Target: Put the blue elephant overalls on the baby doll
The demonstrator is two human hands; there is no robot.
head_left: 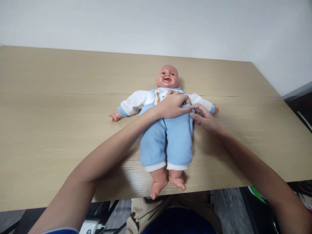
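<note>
A baby doll (168, 76) lies on its back on the wooden table, head toward the wall and bare feet toward me. It wears a white fleece top (138, 100) with light-blue cuffs and light-blue fleece trousers (179, 139) with white hems. My left hand (173, 104) reaches across the doll's belly, its fingers bent at the trouser waistband. On the doll's side at the right, my right hand (203, 117) pinches the edge of the waistband between thumb and fingers. Some of my left fingertips are hidden in the cloth.
The wooden table (60, 130) has a seam running across it and ends at a white wall (146, 26). A black object (301, 104) stands off the right edge. Below the front edge are my lap, a white device (89, 227) and a dark item with green trim (257, 195).
</note>
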